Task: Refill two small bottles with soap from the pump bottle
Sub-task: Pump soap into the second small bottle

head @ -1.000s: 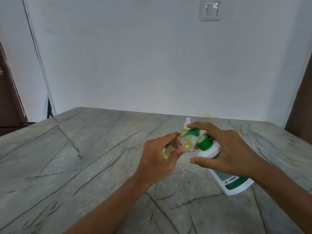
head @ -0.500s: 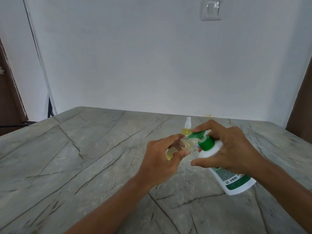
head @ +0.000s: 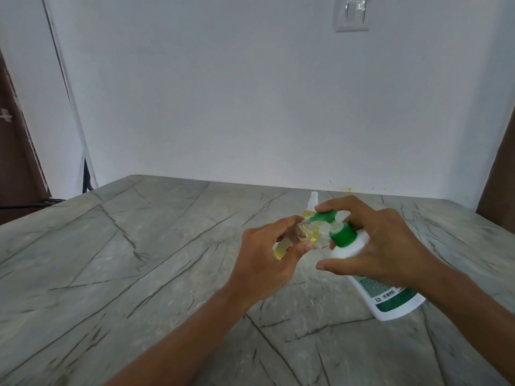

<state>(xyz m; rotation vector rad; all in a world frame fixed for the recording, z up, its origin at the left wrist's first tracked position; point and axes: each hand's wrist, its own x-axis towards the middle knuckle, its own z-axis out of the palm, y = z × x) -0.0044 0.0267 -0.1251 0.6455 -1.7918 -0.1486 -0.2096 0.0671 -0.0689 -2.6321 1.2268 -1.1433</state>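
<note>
**Pump spout held at the mouth of a small bottle**

A small bottle [head: 302,233] is gripped in the left hand [head: 267,254], pinched between the thumb and the curled fingers. It is held tilted, with its open threaded neck pointed toward the right hand [head: 376,246]. Yellow liquid is seen in its lower part, beside the left palm.

The pump bottle [head: 387,299] is grasped by the right hand around its white shoulder, just below the green collar. A fingertip is laid on top of the green pump head [head: 324,217], and the spout is brought right to the small bottle's mouth, between the two hands. The pump bottle is leaned over, its base lying below the right wrist, low by the table [head: 139,260]; whether it rests there cannot be told.

Just beyond the fingertips of both hands, a second small bottle [head: 313,200] with a white cap is stood upright on the marbled grey surface. Farther off, a white wall [head: 250,93] is seen, with a light switch [head: 352,13] set high above the right hand.
</note>
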